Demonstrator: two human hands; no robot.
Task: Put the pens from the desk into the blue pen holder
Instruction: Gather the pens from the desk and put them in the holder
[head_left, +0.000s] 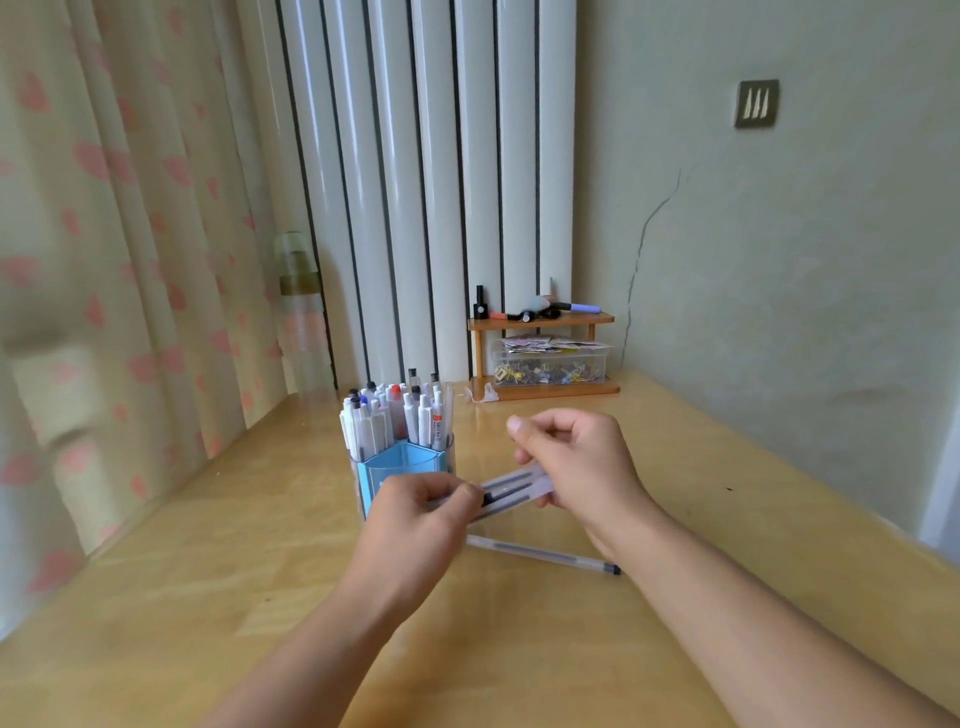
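Both hands (415, 512) (576, 462) clamp a pen bundle (511, 491) mid-frame (blurred); square the ends, then drop into the holder (402, 465).

The pale yellow wooden desk (519, 649) carries a blue plastic pen holder (402, 475) crowded with white-barrelled pens (395, 421) capped in black, red and blue, and one clear pen with a dark refill and black tip (543, 555). The cream curtain (119, 260) bears a pattern of pink hearts. White vertical panels with black seams (431, 182) stand beside a pale green wall (779, 260), above an orange-brown wooden shelf (540, 322).
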